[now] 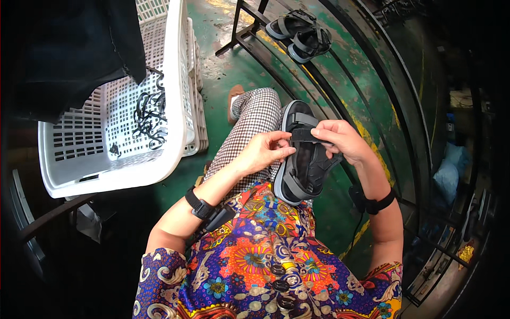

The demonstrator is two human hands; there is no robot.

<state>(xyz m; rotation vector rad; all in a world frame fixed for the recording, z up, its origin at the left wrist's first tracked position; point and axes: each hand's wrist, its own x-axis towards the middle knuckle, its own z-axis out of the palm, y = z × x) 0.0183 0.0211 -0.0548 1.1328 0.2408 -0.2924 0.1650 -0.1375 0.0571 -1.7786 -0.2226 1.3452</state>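
Both hands are on one grey and black sandal (300,170) sitting on the lap, sole toward the knee in checked trousers. The left hand (263,151) is closed with its fingertips pinching the near end of the front strap (305,134). The right hand (342,139) is curled over the far end of that strap, thumb and fingers clamped on it.

For a strap like this I'd say keep it flat and square across the footbed, hold both ends taut, and press it down evenly so it doesn't seat crooked. Resting the sandal against the thigh helps stop it twisting.

The sandal has a dark footbed, a light grey sole edge and black webbing at the heel. It looks clean and stiff. A white plastic crate (175,106) with black strap pieces sits on the left, and two more sandals (300,32) rest on a rack ahead.
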